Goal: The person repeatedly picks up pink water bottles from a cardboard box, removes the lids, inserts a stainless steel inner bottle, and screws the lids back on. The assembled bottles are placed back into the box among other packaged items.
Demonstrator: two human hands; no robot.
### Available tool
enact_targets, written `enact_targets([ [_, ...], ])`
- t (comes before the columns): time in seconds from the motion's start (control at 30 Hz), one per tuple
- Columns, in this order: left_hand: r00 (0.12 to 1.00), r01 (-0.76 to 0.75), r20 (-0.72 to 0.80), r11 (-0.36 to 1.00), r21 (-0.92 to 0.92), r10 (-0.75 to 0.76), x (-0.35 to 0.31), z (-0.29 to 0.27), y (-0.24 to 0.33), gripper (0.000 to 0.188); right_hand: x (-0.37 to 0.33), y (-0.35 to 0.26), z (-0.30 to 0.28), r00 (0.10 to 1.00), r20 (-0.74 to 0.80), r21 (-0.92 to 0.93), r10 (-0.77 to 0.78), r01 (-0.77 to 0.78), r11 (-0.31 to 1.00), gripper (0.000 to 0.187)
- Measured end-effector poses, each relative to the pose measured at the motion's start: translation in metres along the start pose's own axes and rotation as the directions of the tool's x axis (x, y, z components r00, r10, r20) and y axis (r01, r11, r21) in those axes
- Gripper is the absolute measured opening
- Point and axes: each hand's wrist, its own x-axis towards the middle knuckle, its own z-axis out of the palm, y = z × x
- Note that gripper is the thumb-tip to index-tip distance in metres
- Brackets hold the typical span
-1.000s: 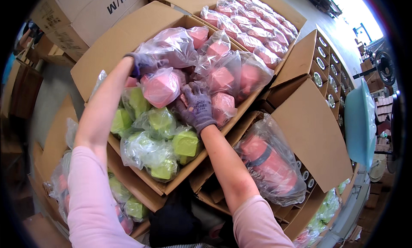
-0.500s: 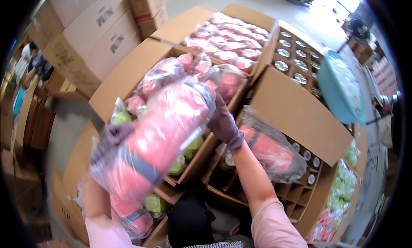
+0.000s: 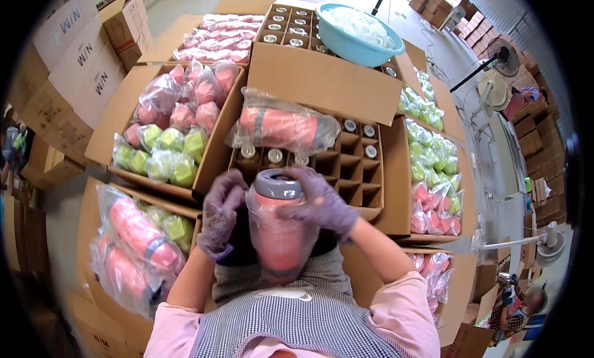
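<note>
A pink bottle (image 3: 278, 231) with a grey lid, in a clear plastic bag, stands upright against the person's chest, lid pointing up and away. The gloved left hand (image 3: 219, 212) and right hand (image 3: 322, 200) grip its upper part. Just beyond lies a divided carton (image 3: 346, 150), where another bagged pink bottle (image 3: 281, 126) rests crosswise.

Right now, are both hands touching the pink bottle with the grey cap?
Touching. The head view shows the left hand against the bagged pink bottle on its side, and the right hand wrapped over its top by the cap.
</note>
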Motion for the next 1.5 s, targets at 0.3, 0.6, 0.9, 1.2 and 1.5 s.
enact_targets([
  [0.3,0.828,-0.423,0.56,0.685,0.593,0.028,-0.146,0.014,-0.006,0.108,-0.053,0.027,0.002,0.962,-0.161,0.387,-0.221,0.268,0.883,0.068],
  [0.6,0.863,-0.393,0.425,0.892,0.223,0.274,-0.009,0.053,0.035,0.05,-0.029,-0.018,-0.009,0.99,-0.126,0.598,-0.067,0.13,0.791,0.03],
  [0.9,0.924,-0.354,0.239,0.903,0.245,0.298,-0.006,0.073,0.032,0.07,-0.032,-0.016,-0.061,0.937,-0.202,0.516,-0.284,0.348,0.783,0.048],
  [1.2,0.826,-0.543,0.392,0.759,0.359,0.406,-0.006,0.085,0.038,0.089,-0.007,0.011,-0.06,0.932,-0.125,0.484,-0.341,0.357,0.799,0.081],
  [1.5,0.695,-0.719,0.534,0.442,0.537,0.481,-0.009,0.102,0.079,0.061,0.022,0.051,-0.043,0.969,-0.057,0.384,-0.241,0.244,0.891,0.056],
])
